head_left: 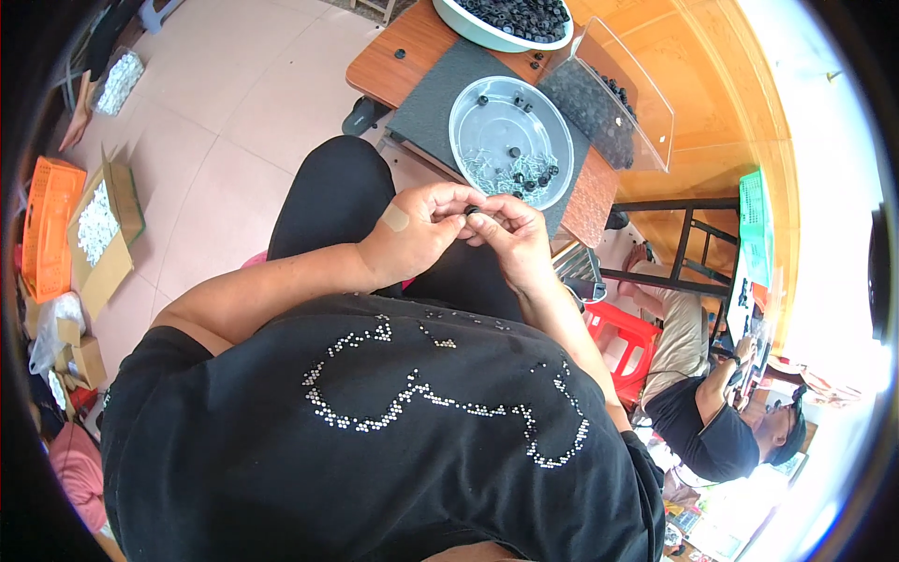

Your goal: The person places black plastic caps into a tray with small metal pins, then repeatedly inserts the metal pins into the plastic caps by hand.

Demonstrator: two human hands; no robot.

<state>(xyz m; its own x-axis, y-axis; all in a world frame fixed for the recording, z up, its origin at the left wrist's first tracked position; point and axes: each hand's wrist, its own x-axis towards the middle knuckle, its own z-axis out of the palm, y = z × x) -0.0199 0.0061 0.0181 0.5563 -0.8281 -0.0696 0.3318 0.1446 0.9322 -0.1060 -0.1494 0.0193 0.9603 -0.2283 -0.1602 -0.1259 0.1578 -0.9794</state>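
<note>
In front of my body, both hands meet at the fingertips over my lap. My left hand, with a tan plaster on its back, is closed with its fingers at a small black round part. My right hand pinches the same part from the other side, thumb against it. Just beyond my hands stands a round clear plastic basin. Thin silvery metal pieces lie in its near half, with several black round parts among them.
The basin rests on a dark mat over a brown table. Behind are a pale basin heaped with black parts and a clear box holding more. At left are a cardboard box and an orange crate; another person sits right.
</note>
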